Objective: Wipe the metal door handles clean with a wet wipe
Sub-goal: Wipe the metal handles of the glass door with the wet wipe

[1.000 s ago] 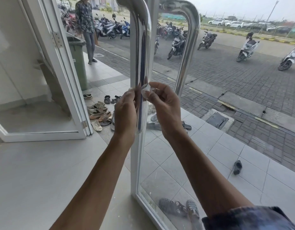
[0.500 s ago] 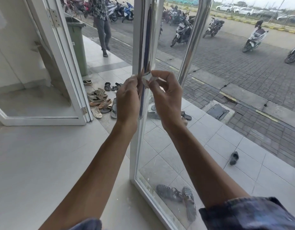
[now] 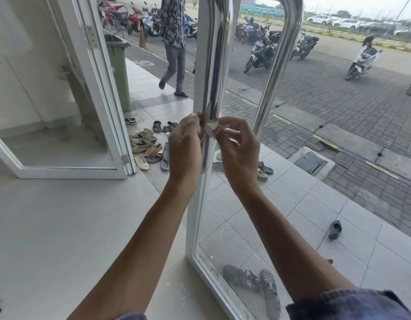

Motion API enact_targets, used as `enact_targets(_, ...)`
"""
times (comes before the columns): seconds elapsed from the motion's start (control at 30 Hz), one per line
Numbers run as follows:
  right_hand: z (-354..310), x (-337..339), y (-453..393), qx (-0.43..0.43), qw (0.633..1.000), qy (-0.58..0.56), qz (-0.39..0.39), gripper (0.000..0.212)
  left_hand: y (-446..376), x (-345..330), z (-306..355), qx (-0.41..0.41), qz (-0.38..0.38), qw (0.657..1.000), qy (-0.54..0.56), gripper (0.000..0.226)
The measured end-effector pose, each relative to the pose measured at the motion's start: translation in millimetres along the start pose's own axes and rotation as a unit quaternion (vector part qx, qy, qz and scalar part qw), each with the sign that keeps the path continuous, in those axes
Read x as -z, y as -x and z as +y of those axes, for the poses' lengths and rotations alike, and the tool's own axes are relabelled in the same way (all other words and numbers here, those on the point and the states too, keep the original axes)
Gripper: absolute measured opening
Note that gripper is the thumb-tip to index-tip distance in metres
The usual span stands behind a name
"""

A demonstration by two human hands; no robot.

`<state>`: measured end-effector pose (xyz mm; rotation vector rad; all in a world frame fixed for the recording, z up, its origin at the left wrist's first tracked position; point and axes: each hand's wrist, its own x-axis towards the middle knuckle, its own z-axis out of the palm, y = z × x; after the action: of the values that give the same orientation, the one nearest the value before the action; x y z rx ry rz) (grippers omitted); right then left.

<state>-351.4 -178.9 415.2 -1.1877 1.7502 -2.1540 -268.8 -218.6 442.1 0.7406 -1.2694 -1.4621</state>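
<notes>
Frame centre: wet wipe (image 3: pixel 211 128) pinched between left hand (image 3: pixel 185 147) and right hand (image 3: pixel 240 148) against near door handle (image 3: pixel 215 72); best kept wrapped snug, drawn evenly along bar.

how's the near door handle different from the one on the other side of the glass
The near handle stands on the person's side of the door, nothing in front; the far handle shows only through the glass. Both hands, left hand and right hand, hold a wipe at the near handle; nothing touches the far one. The far handle's curved top shows; the near one's is cut off. Both are shiny metal tubes.
</notes>
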Motion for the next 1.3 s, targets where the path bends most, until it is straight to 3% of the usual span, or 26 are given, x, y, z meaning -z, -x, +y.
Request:
enact_targets(0.23, -16.8, -5.4, -9.8, 0.055, 0.998, 0.000, 0.022, 0.008, -1.2, 5.2, -1.9, 0.009, 0.035, 0.999, 0.002, 0.030)
enact_targets(0.4, -11.3, -8.7, -2.7, 0.040, 0.999, 0.011, 0.029, 0.010, -1.9, 7.0, -1.1, 0.018, 0.035, 0.999, 0.011, 0.029)
enact_targets(0.67, -30.9, -6.8, -27.3, 0.098, 0.995, -0.004, 0.025, 0.015, -8.3, -4.3, 11.7, -0.030, 0.024, 0.999, -0.013, 0.031)
enact_targets(0.87, -21.2, -1.3, -21.8, 0.027, 0.999, -0.013, 0.010, 0.010, -7.6, -8.8, 20.1, -0.056, 0.007, 0.998, -0.010, 0.038)
enact_targets(1.07, -38.2, -7.6, -32.1, 0.077, 0.996, -0.020, 0.027, 0.010, -13.7, -11.3, 21.4, -0.047, 0.019, 0.999, -0.004, 0.028)
enact_targets(1.3, -22.8, -10.4, -17.1, 0.050, 0.998, -0.020, 0.031, 0.008, -9.3, -4.1, 18.3, -0.048, 0.015, 0.999, 0.008, 0.030)
